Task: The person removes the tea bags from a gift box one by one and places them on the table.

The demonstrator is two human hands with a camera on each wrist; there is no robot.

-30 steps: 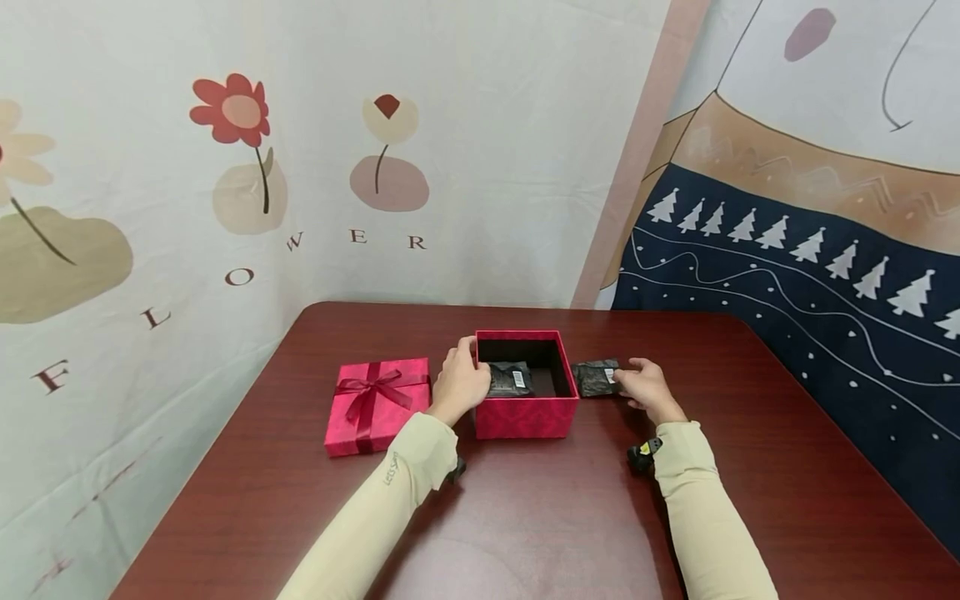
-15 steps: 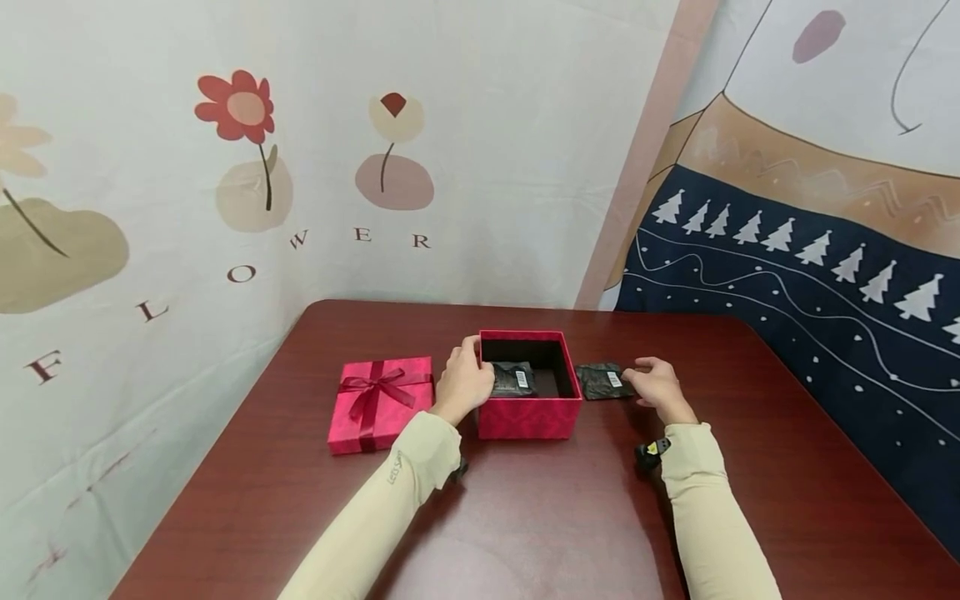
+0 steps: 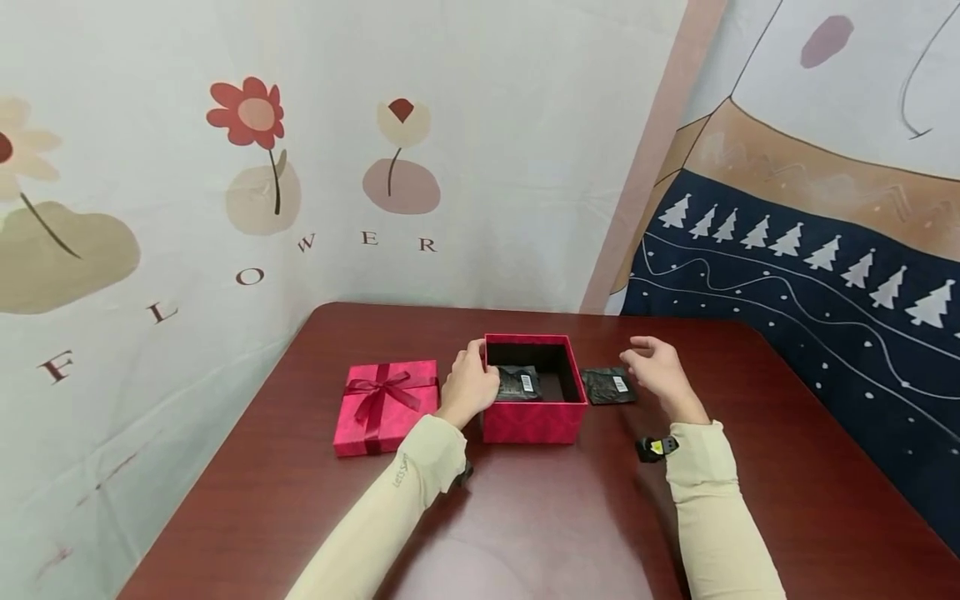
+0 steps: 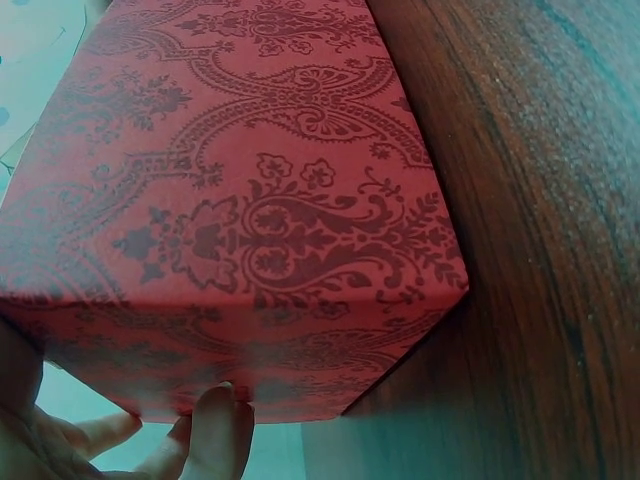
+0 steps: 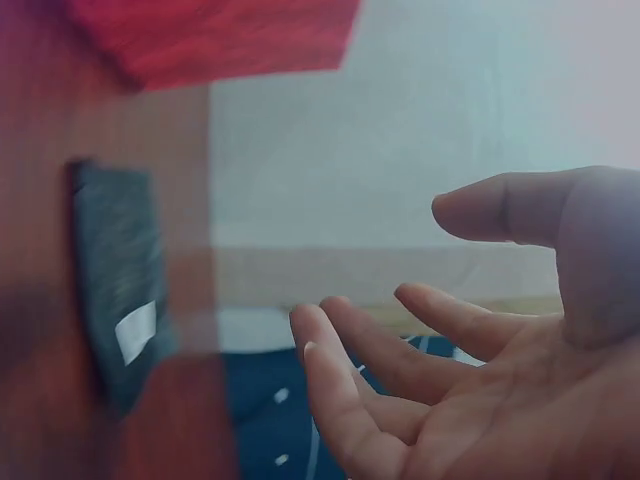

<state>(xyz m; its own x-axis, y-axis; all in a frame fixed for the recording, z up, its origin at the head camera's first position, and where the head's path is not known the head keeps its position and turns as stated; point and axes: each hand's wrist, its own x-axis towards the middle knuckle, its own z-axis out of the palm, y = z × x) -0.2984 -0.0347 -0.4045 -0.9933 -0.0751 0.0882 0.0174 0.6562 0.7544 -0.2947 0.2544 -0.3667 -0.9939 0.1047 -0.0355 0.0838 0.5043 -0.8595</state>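
A red patterned gift box (image 3: 531, 422) stands lidless on the table, its dark inside facing up. My left hand (image 3: 468, 385) grips its left wall, thumb at the rim. In the left wrist view the fingers (image 4: 222, 430) lie against the outer side of the box. Inside, at the left, lies a black foil packet (image 3: 517, 384) with a white barcode label. A second black packet (image 3: 608, 387) lies flat on the table right of the box. Holding nothing, my right hand (image 3: 660, 372) is raised just right of that packet, its fingers loosely spread in the right wrist view.
The red box lid (image 3: 386, 408) with a dark red ribbon bow lies left of the box. Both rest on a brown wooden table (image 3: 540, 517). Behind it hangs a pale flower-printed cloth (image 3: 510, 167), with a dark blue tree-printed cloth (image 3: 795, 292) at the right.
My right hand has let go of the packet on the table and risen away from it. That packet now lies slightly farther from the box. My left hand stays on the box.
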